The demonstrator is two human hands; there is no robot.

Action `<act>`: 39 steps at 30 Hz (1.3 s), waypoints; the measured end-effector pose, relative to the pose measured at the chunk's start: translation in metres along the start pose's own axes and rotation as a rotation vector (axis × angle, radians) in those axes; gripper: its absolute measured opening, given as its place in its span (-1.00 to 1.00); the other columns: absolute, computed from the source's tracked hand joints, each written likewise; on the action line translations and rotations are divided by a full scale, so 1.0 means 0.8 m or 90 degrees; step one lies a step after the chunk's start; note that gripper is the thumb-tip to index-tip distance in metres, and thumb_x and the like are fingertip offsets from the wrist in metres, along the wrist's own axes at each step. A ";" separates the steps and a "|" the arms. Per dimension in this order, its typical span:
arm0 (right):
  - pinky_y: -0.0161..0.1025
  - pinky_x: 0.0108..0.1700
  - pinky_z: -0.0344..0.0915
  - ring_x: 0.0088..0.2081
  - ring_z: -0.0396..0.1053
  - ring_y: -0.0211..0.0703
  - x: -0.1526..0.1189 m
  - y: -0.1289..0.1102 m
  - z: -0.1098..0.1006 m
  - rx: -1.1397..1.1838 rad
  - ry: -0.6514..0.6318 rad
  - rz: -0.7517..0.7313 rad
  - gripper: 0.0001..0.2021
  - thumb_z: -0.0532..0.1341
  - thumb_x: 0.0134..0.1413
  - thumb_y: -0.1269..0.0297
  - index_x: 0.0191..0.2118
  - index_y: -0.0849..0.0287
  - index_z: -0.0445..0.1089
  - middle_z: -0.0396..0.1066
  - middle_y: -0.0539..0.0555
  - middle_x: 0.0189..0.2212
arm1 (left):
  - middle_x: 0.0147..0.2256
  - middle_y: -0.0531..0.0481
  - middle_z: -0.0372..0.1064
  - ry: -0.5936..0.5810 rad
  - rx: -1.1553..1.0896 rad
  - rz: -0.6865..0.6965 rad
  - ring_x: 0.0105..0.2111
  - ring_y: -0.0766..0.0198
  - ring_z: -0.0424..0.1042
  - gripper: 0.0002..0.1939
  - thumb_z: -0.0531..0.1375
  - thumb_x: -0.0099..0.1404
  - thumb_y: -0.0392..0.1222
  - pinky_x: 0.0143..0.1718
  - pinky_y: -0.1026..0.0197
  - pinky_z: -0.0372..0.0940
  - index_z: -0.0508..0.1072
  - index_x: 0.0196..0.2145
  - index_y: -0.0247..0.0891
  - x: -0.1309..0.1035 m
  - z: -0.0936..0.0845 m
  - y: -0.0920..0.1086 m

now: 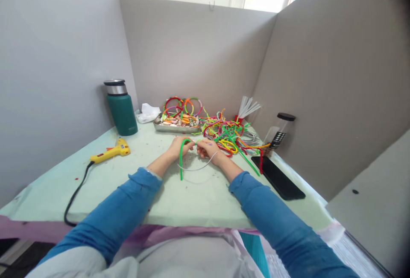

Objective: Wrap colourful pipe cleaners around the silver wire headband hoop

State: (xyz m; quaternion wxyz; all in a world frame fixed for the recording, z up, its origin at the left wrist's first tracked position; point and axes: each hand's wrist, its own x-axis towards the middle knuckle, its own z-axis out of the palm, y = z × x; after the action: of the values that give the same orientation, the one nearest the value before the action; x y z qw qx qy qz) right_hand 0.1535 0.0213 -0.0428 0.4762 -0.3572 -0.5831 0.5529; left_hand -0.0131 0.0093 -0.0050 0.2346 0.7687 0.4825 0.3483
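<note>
My left hand (179,147) is closed over the table with its fingertips pinched on a green pipe cleaner (181,162), which arches over the fingers and hangs down toward me. Facing it, my right hand (208,149) is also closed, its fingertips almost touching those of the left. A thin pale wire (198,169) curves below both hands like the lower part of a hoop; its upper part is hidden by the fingers. The right hand seems to pinch the work at the same spot, where small details are too fine to make out.
Behind the hands lie a metal tray (176,129) of colourful pieces, finished-looking hoops (193,106) and a tangle of pipe cleaners (224,130). A yellow glue gun (110,153) and green bottle (121,113) stand left. A black phone (278,178), clear jar (280,130) and white sticks (247,108) are right.
</note>
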 end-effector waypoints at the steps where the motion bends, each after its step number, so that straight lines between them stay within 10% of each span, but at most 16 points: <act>1: -0.38 -0.68 0.05 -0.72 0.19 -0.38 0.000 0.000 0.000 -0.002 0.001 0.001 -0.71 0.28 -0.14 0.07 -0.56 0.22 0.35 0.33 -0.03 -0.68 | -0.62 0.02 0.37 -0.004 -0.016 -0.009 -0.69 0.39 0.20 -0.63 0.14 0.15 0.08 -0.59 0.31 0.10 0.48 -0.47 -0.33 0.000 0.000 0.000; 26: -0.38 -0.66 0.07 -0.72 0.20 -0.38 -0.007 -0.005 0.000 0.017 -0.004 -0.004 -0.70 0.30 -0.16 0.06 -0.56 0.23 0.36 0.34 -0.03 -0.68 | -0.82 0.08 0.11 -0.076 -0.267 -0.138 -0.78 0.43 0.07 -0.54 0.30 -0.02 0.16 -0.70 0.31 -0.09 0.41 -0.63 -0.36 -0.006 -0.003 0.012; 39: -0.38 -0.64 0.10 -0.69 0.20 -0.38 -0.008 -0.007 0.001 0.031 0.001 -0.007 -0.72 0.31 -0.16 0.10 -0.54 0.25 0.36 0.35 -0.02 -0.65 | -0.70 0.02 0.27 -0.051 -0.313 -0.158 -0.75 0.43 0.15 -0.78 0.24 0.05 -0.13 -0.71 0.32 -0.01 0.40 -0.58 -0.36 -0.001 -0.001 0.010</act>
State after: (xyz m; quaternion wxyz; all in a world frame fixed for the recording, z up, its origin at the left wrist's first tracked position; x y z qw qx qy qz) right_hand 0.1550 0.0140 -0.0384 0.4885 -0.3426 -0.5711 0.5638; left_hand -0.0090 0.0047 0.0007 0.4738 0.6368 0.4644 0.3929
